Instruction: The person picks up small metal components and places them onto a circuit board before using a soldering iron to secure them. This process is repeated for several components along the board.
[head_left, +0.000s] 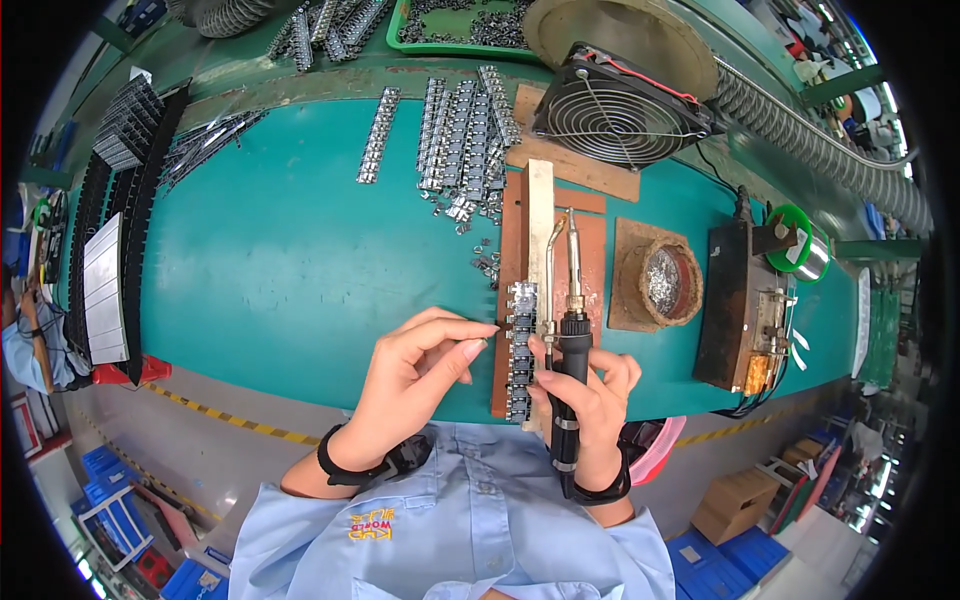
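My right hand (598, 405) is closed round a soldering iron (574, 350) with a black handle. Its metal tip points away from me, and a thin bent tube runs beside it. Under the iron, a strip of small circuit boards (520, 350) lies along the pale bar (539, 225) of a reddish-brown board (575, 255). Fingertips of the right hand touch the near part of this strip. At the strip's left side, my left hand (415, 365) has thumb and forefinger brought together. Whatever they pinch is too small to name.
Board strips (460, 135) and loose small metal parts (487, 262) lie beyond my hands on the green mat (270, 250). Rightward stand a round pot (665, 282), a black fan (620, 110), a dark metal box (728, 300) and a green-rimmed spool (790, 238). Black racks (130, 240) stand left.
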